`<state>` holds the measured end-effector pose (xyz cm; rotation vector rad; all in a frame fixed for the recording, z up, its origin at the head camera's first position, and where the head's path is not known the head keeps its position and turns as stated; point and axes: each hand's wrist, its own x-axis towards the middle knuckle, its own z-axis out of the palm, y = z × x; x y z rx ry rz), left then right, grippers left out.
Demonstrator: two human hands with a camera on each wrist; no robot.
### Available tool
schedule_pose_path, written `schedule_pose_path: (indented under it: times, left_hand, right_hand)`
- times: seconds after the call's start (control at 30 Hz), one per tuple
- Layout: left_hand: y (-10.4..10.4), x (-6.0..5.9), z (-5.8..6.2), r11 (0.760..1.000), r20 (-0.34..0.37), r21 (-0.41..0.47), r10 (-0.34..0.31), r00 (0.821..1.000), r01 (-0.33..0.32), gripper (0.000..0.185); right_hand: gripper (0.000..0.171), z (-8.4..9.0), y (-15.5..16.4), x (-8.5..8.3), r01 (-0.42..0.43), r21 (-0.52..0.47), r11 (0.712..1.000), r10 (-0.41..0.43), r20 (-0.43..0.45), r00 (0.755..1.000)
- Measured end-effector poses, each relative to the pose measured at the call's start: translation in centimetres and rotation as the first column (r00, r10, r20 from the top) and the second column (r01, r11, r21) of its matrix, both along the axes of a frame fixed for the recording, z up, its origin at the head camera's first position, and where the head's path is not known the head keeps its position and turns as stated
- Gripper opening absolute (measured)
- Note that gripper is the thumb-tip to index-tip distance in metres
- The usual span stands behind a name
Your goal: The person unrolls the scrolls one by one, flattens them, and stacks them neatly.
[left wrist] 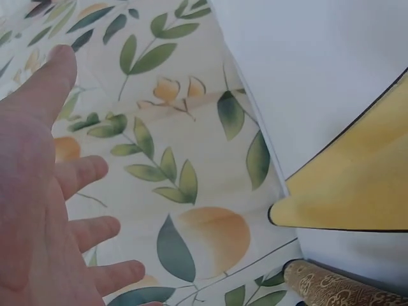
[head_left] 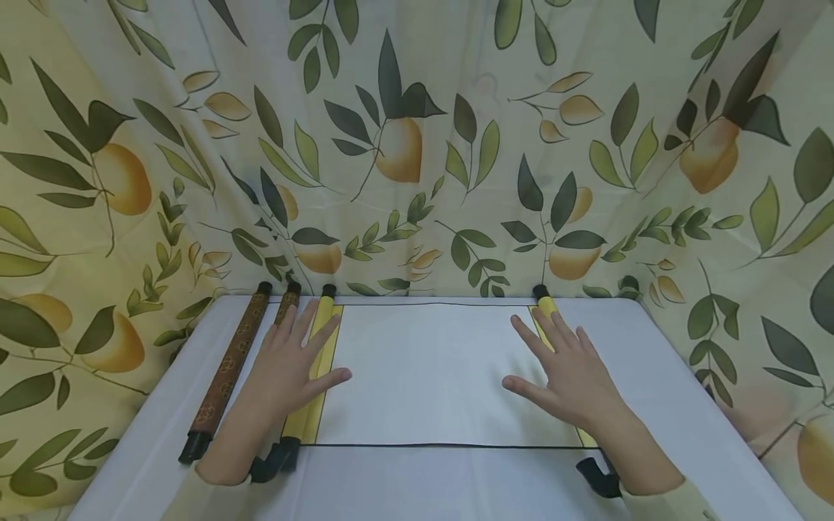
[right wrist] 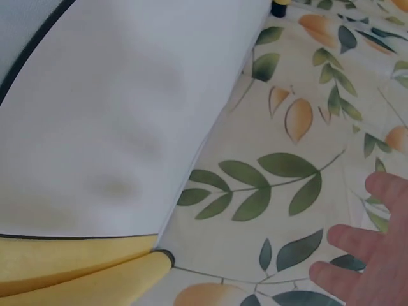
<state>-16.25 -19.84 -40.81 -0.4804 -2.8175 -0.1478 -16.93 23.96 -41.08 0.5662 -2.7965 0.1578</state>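
A scroll lies partly unrolled on the white table, its blank white sheet [head_left: 430, 376] bordered by thin black lines and yellow strips. Over its left yellow roll [head_left: 301, 420] my left hand [head_left: 283, 380] is held with fingers spread, palm down. My right hand [head_left: 570, 376] spreads its fingers in the same way over the right yellow roll [head_left: 546, 305]. Neither hand grips anything; whether the palms touch the scroll cannot be told from the head view. Both wrist views show the fingers [left wrist: 89, 175] apart from the scroll, with the yellow roll [right wrist: 89, 277] off to one side.
Left of the scroll lies a brown patterned scroll [head_left: 228, 369] with black ends. A second brown scroll [head_left: 288, 304] is mostly hidden by my left hand and forearm. Black curved pieces [head_left: 596, 477] sit at the near roller ends. A leaf-and-fruit print curtain [head_left: 469, 239] hangs behind the table [head_left: 677, 405].
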Motion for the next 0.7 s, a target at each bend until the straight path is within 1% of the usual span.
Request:
schedule_pose_path:
  times: [0.13, 0.23, 0.33, 0.47, 0.57, 0.7]
  left_hand:
    - [0.0, 0.2, 0.0, 1.000, 0.018, 0.026, -0.011, 1.000, 0.011, 0.091]
    - [-0.6, 0.5, -0.4, 0.999, 0.017, 0.033, -0.018, 1.000, 0.017, 0.088]
    - [-2.0, 0.8, -0.9, 1.000, 0.022, 0.014, 0.004, 1.000, -0.004, 0.085]
    - [-4.4, 1.4, -1.1, 0.998, 0.056, 0.008, 0.065, 0.996, -0.065, 0.085]
    - [-6.1, 2.0, -1.1, 0.995, 0.066, 0.013, 0.103, 0.993, -0.104, 0.085]
    - [-8.3, 2.7, -1.0, 0.992, 0.054, 0.005, 0.128, 0.990, -0.128, 0.084]
  right_hand:
    - [0.093, 0.0, -0.2, 0.1, 0.000, -0.002, 1.000, 0.000, 0.012, 1.000]
    - [0.091, -0.3, -0.6, 0.2, -0.004, -0.002, 1.000, 0.004, 0.035, 0.999]
    - [0.090, -0.6, -1.5, 0.0, -0.015, 0.007, 1.000, 0.014, 0.059, 0.998]
    - [0.089, -0.9, -3.1, -0.4, -0.053, 0.000, 0.999, 0.053, 0.079, 0.995]
    - [0.088, -0.9, -4.4, -0.8, -0.095, -0.021, 0.995, 0.096, 0.078, 0.992]
    - [0.087, -0.4, -6.6, -1.5, -0.151, -0.042, 0.988, 0.154, 0.081, 0.985]
